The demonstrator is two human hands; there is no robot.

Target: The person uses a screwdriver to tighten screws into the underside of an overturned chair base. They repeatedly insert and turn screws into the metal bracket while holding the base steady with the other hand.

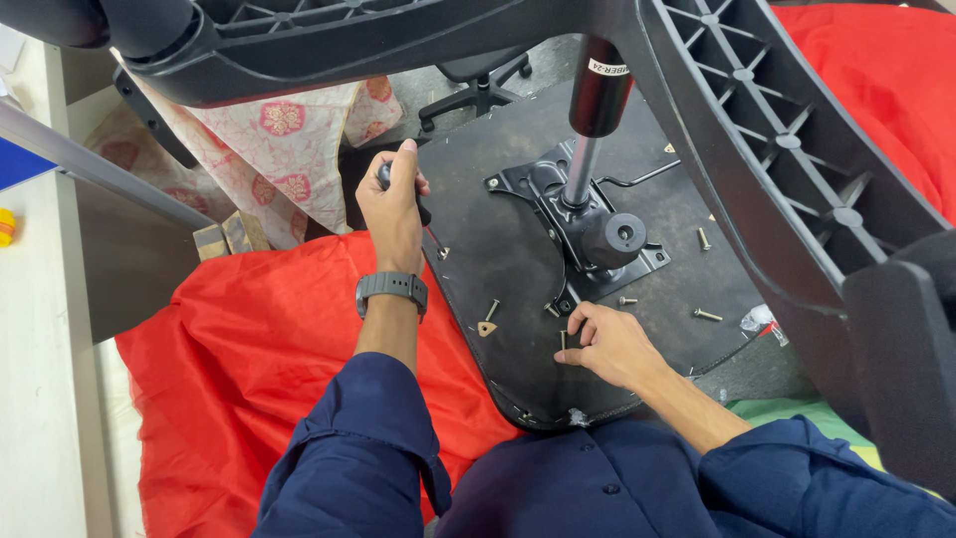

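Note:
An upturned office chair seat (508, 244), dark and flat, lies on a red cloth (249, 349). A black metal mechanism plate (588, 234) with a gas cylinder (596, 110) stands at its middle. My left hand (393, 204) grips a black-handled screwdriver (423, 214), its tip angled down toward the seat's left edge. My right hand (609, 344) rests on the seat near its front edge, fingertips pinching a small bolt (563, 341). Loose bolts (707, 315) lie scattered on the seat.
A black plastic chair base (787, 139) arches overhead from top left to right. Another chair's wheeled base (478, 90) and a floral cloth (289, 139) sit behind. A grey tabletop (40, 329) runs along the left, and a small crumpled plastic bag (759, 319) lies at the seat's right.

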